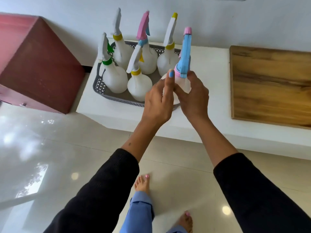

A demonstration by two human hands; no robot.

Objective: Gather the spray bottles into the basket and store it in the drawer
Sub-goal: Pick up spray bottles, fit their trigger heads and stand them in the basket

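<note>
Holding the blue-topped bottle (182, 81) with both hands, you have it over the near right corner of the basket (99, 84), the one free spot beside five bottles already standing in it. Your left hand (158, 101) wraps the white body from the left, thumb raised along it; your right hand (193, 93) curls round the neck just below the trigger. Whether the base already touches the basket floor cannot be told, since your hands hide it.

Lower it straight, keeping it upright, so its body does not knock the yellow-collared bottle (138, 84) just to its left. Turn the nozzle so it stays clear of the neighbours' heads. Let go only once it stands steady.

The basket sits on a white counter (210, 68); a wooden board (272, 84) lies well to the right, a red cabinet (38, 64) to the left.
</note>
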